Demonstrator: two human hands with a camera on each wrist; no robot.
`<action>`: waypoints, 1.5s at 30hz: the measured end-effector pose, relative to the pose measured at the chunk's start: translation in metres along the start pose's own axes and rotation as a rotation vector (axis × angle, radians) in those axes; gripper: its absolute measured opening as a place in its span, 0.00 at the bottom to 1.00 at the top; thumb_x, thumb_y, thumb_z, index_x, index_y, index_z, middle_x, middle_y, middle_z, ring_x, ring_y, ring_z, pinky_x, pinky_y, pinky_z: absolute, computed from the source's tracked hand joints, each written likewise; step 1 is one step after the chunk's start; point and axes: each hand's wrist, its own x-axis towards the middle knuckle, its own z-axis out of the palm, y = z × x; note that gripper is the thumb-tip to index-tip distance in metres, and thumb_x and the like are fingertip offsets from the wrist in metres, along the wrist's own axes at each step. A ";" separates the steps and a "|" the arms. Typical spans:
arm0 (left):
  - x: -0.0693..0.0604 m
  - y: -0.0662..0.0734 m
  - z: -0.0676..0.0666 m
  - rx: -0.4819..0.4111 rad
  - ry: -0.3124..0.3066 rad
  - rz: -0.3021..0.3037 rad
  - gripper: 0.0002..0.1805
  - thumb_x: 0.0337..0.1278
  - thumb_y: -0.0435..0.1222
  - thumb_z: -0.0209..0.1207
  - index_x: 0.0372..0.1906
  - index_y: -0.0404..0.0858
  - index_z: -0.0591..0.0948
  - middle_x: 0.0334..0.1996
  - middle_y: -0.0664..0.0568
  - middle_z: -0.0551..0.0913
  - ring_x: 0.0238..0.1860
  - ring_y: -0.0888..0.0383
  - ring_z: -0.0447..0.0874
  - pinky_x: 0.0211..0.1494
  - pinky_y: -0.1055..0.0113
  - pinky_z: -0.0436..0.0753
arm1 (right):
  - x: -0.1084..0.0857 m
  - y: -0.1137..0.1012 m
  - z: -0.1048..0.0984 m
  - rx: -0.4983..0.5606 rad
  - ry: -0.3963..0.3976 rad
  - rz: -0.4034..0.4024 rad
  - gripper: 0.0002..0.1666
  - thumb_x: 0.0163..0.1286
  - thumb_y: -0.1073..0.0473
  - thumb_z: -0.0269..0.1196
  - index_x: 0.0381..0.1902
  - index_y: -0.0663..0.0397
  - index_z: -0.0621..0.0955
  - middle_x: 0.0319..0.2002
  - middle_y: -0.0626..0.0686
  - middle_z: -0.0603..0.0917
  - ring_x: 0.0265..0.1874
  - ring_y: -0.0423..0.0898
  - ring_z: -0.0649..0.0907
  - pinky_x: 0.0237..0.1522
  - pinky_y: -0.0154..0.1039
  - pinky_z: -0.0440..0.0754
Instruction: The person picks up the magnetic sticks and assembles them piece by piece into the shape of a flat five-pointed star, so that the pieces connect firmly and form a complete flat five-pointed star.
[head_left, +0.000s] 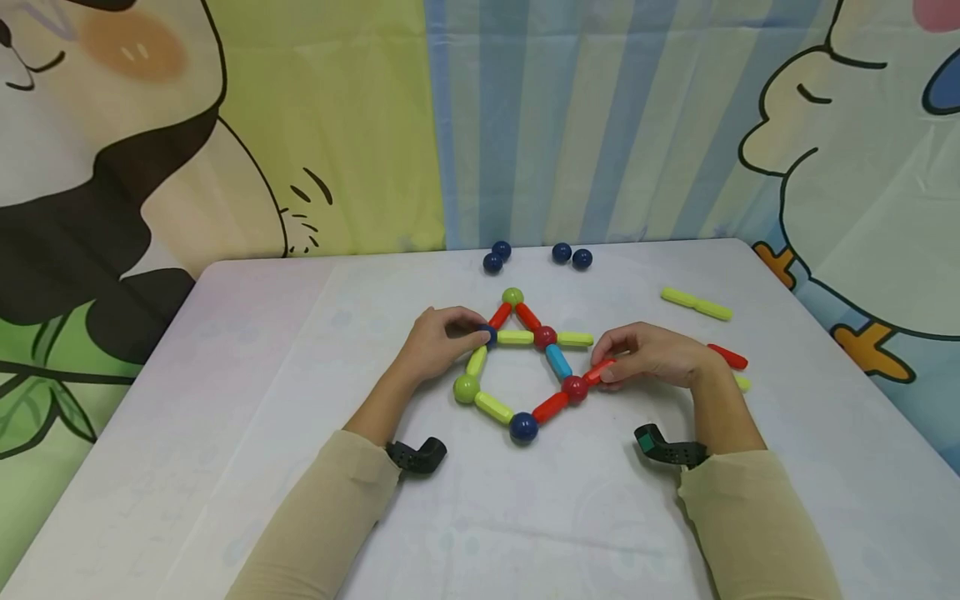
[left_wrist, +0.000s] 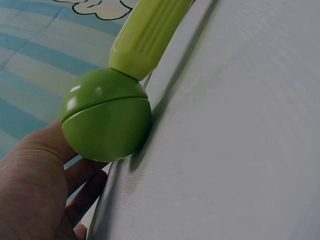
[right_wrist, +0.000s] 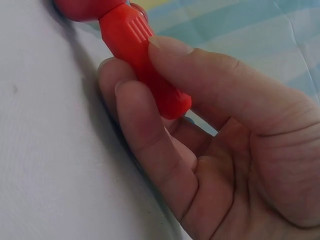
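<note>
A flat figure of coloured magnetic-type rods and balls lies on the table. At its upper left corner my left hand (head_left: 444, 342) pinches a dark blue ball (head_left: 491, 334) between thumb and fingers. The green ball (left_wrist: 106, 115) with a yellow-green rod (left_wrist: 147, 37) stands close in the left wrist view. My right hand (head_left: 651, 353) pinches a red rod (right_wrist: 145, 65), whose far end meets a red ball (head_left: 575, 388). Another red ball (head_left: 545, 337) carries a yellow-green rod (head_left: 575, 339) pointing right and a blue rod (head_left: 558, 362). A dark blue ball (head_left: 523, 427) forms the near corner.
Behind the figure sit two pairs of dark blue balls (head_left: 492, 262), (head_left: 582, 259). To the right lie two joined yellow-green rods (head_left: 696, 303), a loose red rod (head_left: 727, 357) and a yellow-green piece (head_left: 742, 382) partly hidden by the right wrist. A patterned curtain (head_left: 525, 117) hangs behind the table (head_left: 300, 417).
</note>
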 end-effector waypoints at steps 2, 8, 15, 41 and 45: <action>0.000 0.000 0.000 -0.001 0.000 -0.002 0.15 0.66 0.47 0.67 0.52 0.48 0.87 0.48 0.55 0.89 0.56 0.54 0.83 0.85 0.49 0.40 | 0.001 -0.001 0.001 -0.002 0.001 0.002 0.17 0.67 0.62 0.70 0.50 0.63 0.81 0.46 0.56 0.85 0.43 0.51 0.87 0.51 0.41 0.88; 0.000 -0.001 0.000 0.003 0.002 -0.003 0.15 0.66 0.48 0.66 0.52 0.47 0.87 0.47 0.55 0.89 0.55 0.54 0.83 0.85 0.49 0.40 | 0.002 -0.003 0.002 -0.030 0.010 0.013 0.19 0.67 0.60 0.71 0.52 0.62 0.81 0.47 0.56 0.84 0.43 0.51 0.86 0.51 0.41 0.88; 0.001 0.000 -0.001 0.007 0.001 -0.001 0.15 0.66 0.47 0.67 0.52 0.47 0.87 0.47 0.55 0.89 0.55 0.54 0.83 0.85 0.48 0.40 | -0.004 0.001 -0.005 -0.001 0.069 0.033 0.20 0.68 0.60 0.70 0.54 0.63 0.80 0.45 0.58 0.86 0.38 0.52 0.86 0.48 0.42 0.88; 0.001 -0.001 0.001 0.016 0.006 0.004 0.15 0.65 0.49 0.67 0.51 0.47 0.87 0.46 0.55 0.89 0.58 0.53 0.82 0.86 0.51 0.39 | 0.001 -0.001 -0.005 -0.047 0.404 0.065 0.22 0.76 0.50 0.62 0.59 0.57 0.75 0.47 0.58 0.80 0.40 0.52 0.83 0.43 0.35 0.86; 0.000 -0.001 0.002 0.018 0.017 0.005 0.15 0.65 0.49 0.67 0.51 0.48 0.87 0.47 0.55 0.89 0.58 0.53 0.82 0.86 0.50 0.39 | 0.014 -0.005 -0.005 0.016 0.564 0.046 0.27 0.77 0.48 0.61 0.67 0.55 0.73 0.58 0.59 0.78 0.46 0.50 0.83 0.46 0.30 0.86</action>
